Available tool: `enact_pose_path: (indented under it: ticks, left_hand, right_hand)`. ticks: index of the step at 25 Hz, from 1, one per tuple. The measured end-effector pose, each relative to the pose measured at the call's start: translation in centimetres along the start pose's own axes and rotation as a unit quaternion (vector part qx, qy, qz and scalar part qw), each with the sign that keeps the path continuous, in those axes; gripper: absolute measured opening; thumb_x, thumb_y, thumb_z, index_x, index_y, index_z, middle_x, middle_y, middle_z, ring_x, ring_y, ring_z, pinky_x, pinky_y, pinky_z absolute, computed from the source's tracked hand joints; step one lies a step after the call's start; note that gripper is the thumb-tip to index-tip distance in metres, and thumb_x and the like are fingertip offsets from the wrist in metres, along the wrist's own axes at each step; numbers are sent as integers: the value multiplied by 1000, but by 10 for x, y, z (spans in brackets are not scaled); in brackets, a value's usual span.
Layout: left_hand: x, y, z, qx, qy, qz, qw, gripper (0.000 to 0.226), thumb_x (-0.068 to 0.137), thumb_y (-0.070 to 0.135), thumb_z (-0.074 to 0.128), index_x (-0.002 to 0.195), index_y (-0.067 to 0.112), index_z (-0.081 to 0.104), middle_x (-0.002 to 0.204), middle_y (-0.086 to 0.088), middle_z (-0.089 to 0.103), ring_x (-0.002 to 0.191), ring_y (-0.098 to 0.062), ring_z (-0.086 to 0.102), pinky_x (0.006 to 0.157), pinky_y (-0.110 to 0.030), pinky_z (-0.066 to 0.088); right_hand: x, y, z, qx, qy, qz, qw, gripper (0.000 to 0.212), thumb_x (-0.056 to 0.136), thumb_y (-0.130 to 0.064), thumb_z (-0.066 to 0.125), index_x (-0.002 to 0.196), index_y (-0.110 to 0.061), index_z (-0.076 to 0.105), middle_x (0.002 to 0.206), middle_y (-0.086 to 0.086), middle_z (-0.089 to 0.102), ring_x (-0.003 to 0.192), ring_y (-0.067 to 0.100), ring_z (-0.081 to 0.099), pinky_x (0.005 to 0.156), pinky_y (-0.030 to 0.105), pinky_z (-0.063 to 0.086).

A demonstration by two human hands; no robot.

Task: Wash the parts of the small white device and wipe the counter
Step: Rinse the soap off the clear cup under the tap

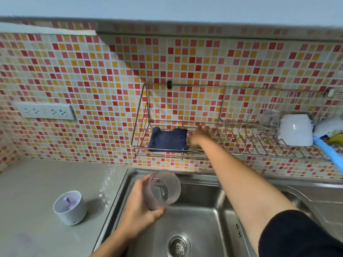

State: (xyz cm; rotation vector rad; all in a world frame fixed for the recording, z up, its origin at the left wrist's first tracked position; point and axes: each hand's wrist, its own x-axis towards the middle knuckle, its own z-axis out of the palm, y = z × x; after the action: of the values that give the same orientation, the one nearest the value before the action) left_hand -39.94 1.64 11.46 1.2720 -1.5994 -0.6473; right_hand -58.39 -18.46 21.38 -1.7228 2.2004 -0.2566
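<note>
Head view: the left grip (141, 206) curls round the translucent cup (164, 190) above the sink (194, 219), while the white base (69, 210) stands on the counter (27, 191). Right grip (199, 135), fingers outstretched, lies at the wire rack (241, 138) beside the blue cloth (168, 139).

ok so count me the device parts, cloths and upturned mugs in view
device parts: 2 (clear container in the left hand, white base on the counter)
cloths: 1 (dark blue cloth on the wire rack)
upturned mugs: 1 (white mug on the same rack)
total: 4
</note>
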Motion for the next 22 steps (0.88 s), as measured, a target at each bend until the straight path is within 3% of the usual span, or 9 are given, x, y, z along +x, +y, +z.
enact_pose_path:
  ticks: [2, 5, 9, 12, 13, 15, 17, 19, 22]
  left_hand:
    - [-1, 3, 10, -18, 2, -7, 1000, 87, 51, 22, 85, 125, 27, 41, 124, 12, 50, 116, 2, 48, 97, -15, 39]
    - [-1, 10, 35, -73, -14, -36, 997, 88, 50, 23, 87, 122, 36, 39, 120, 15, 52, 116, 0, 50, 95, -15, 40]
    - [-10, 11, 74, -161, -82, -80, 980, 95, 54, 19, 90, 128, 39, 34, 122, 6, 55, 116, -6, 54, 95, -25, 46]
    - [-20, 10, 102, -193, -124, -107, 967, 96, 54, 17, 89, 126, 48, 34, 122, 1, 56, 114, -8, 55, 93, -30, 50]
    - [-23, 10, 110, -200, -133, -119, 963, 95, 52, 21, 89, 124, 49, 35, 121, 0, 57, 114, -10, 56, 91, -31, 51]
    - [-28, 9, 119, -220, -141, -143, 955, 91, 48, 29, 88, 122, 49, 38, 122, -3, 57, 115, -12, 56, 89, -35, 52]
    - [-32, 7, 126, -228, -138, -154, 951, 87, 49, 32, 87, 122, 46, 41, 124, -3, 56, 119, -12, 52, 94, -44, 50]
    - [-35, 4, 127, -225, -130, -165, 951, 85, 51, 32, 86, 123, 43, 41, 126, 2, 55, 123, -11, 50, 97, -51, 47]
    - [-40, -6, 120, -211, -116, -183, 953, 90, 47, 40, 90, 123, 42, 42, 124, 5, 55, 117, -10, 55, 99, -49, 46]
  right_hand:
    - [-8, 5, -10, 4, 20, -26, 999, 67, 97, -48, 28, 149, -12, 5, 156, 14, 3, 141, 36, 6, 112, 48, 16]
    - [-37, 30, -29, 129, 141, -117, 975, 53, 98, -40, 30, 145, -15, 24, 152, 11, 22, 140, 31, 18, 112, 43, 18]
    - [-98, 104, -29, 369, 353, -170, 843, 28, 92, -12, 47, 117, -22, 54, 117, 0, 56, 105, 10, 53, 82, 10, 41]
    - [-115, 172, 17, 517, 449, -95, 723, 25, 84, -5, 45, 88, -28, 51, 87, -7, 57, 77, -4, 54, 69, 12, 42]
    - [-109, 191, 37, 524, 453, -48, 720, 26, 81, -3, 44, 86, -27, 51, 85, -5, 57, 77, -4, 55, 70, 15, 40]
    - [-86, 222, 79, 439, 383, 43, 812, 31, 81, 4, 48, 105, -13, 56, 103, 10, 61, 100, 15, 59, 84, 25, 40]
    - [-60, 245, 110, 307, 170, 87, 932, 64, 81, 5, 52, 141, -3, 30, 143, 16, 39, 131, 31, 37, 105, 34, 30]
    - [-40, 254, 124, 256, 25, 68, 964, 87, 79, 5, 52, 149, -11, 3, 157, 9, 11, 142, 29, 17, 113, 36, 20]
    - [-27, 250, 135, 211, -30, -11, 977, 92, 77, 4, 52, 149, -13, -3, 157, 3, -9, 144, 25, 2, 116, 35, 14]
